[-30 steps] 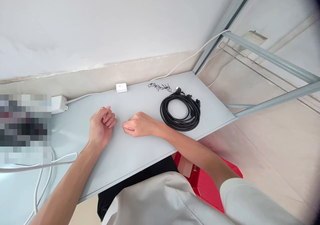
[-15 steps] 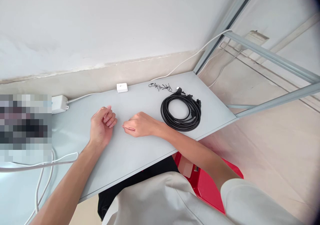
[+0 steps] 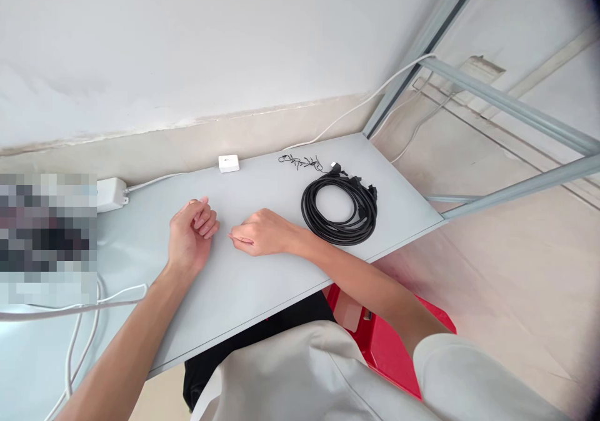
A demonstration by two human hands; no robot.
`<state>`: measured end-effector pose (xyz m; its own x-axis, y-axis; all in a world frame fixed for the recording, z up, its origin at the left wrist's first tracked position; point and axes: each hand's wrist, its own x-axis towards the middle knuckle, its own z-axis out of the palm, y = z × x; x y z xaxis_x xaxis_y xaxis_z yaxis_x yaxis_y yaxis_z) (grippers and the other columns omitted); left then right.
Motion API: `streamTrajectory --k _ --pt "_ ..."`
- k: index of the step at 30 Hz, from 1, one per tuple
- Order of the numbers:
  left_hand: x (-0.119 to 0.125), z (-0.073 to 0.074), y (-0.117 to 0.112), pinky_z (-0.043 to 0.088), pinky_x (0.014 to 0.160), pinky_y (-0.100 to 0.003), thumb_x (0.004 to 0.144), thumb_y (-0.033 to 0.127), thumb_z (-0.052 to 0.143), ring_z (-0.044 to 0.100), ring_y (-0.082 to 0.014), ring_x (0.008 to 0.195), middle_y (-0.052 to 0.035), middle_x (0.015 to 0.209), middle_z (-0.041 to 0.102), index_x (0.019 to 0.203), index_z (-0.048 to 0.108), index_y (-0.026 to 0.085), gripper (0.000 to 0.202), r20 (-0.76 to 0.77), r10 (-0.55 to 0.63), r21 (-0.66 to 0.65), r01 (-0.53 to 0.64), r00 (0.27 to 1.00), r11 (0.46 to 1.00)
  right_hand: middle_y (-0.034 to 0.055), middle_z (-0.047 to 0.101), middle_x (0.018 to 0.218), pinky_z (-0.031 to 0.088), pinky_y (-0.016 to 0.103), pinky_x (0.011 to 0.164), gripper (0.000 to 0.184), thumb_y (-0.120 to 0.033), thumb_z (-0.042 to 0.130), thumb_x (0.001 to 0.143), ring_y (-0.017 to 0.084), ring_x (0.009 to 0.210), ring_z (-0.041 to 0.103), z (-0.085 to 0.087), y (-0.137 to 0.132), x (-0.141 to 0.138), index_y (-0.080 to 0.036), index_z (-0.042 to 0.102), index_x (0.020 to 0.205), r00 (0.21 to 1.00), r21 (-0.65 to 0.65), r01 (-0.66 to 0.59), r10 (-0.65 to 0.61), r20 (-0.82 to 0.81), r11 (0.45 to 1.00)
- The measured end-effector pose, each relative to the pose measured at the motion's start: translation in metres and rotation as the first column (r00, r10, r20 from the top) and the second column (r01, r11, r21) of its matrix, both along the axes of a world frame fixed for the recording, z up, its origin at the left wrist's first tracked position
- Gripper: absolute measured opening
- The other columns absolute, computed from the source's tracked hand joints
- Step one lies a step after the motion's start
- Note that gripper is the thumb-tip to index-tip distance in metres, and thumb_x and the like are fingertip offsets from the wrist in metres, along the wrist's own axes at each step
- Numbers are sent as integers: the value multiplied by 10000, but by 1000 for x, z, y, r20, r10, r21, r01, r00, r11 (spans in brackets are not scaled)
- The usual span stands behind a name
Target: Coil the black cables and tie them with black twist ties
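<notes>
My left hand [image 3: 193,230] rests on the grey tabletop [image 3: 262,290] with its fingers curled into a loose fist, and nothing shows in it. Just right of it, a small gap away, my right hand [image 3: 260,233] lies closed on the same surface, back of the hand up, with nothing visible in its grip. A coil of black power cables [image 3: 309,212] with plugs lies beyond my right wrist. Behind the coil is a small tangle of thin black ties [image 3: 302,162]. A small white box [image 3: 229,163] sits at the wall edge.
On the left stand a white power strip [image 3: 111,195] and loose white cables [image 3: 70,352]. A blurred patch covers the far left. Grey metal frame bars [image 3: 515,108] rise at the right, with a white cable [image 3: 347,118] along the wall. A red stool [image 3: 391,352] is below.
</notes>
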<state>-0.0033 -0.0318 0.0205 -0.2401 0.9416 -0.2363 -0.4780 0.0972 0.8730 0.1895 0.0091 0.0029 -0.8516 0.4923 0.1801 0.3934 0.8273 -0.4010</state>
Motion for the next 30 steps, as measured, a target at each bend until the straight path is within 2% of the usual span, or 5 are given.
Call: streamTrajectory --k 7,12,21,30 --pt "0 1 0 266 468 -254 858 234 850 233 -87 543 59 663 212 668 349 211 536 0 -6 6 6 1000 1000 -35 449 600 151 349 626 346 -203 517 1049 152 586 218 -1 1 0 -216 468 708 1000 -2 -3 3 0 1000" --pt "1 1 0 268 470 -259 845 235 854 231 -88 547 58 668 221 666 354 210 531 -4 2 -1 -2 1000 1000 -39 422 599 154 349 625 357 -202 515 1055 149 586 202 -1 1 0 -216 444 705 1000 1 -3 3 3 1000" --pt "0 0 0 268 473 -259 866 226 839 237 -92 551 57 677 215 669 357 212 521 -2 -10 7 10 1000 1000 -34 435 609 149 358 645 348 -215 488 1065 152 593 268 -1 1 0 -219 455 718 999 -5 -7 8 35 1000" --pt "1 2 0 266 473 -261 836 229 848 228 -89 556 63 671 223 669 357 212 519 -7 0 -3 0 1000 1000 -40 420 597 156 351 628 352 -212 501 1054 148 584 232 -1 1 0 -219 424 711 1000 -1 -10 10 5 1000"
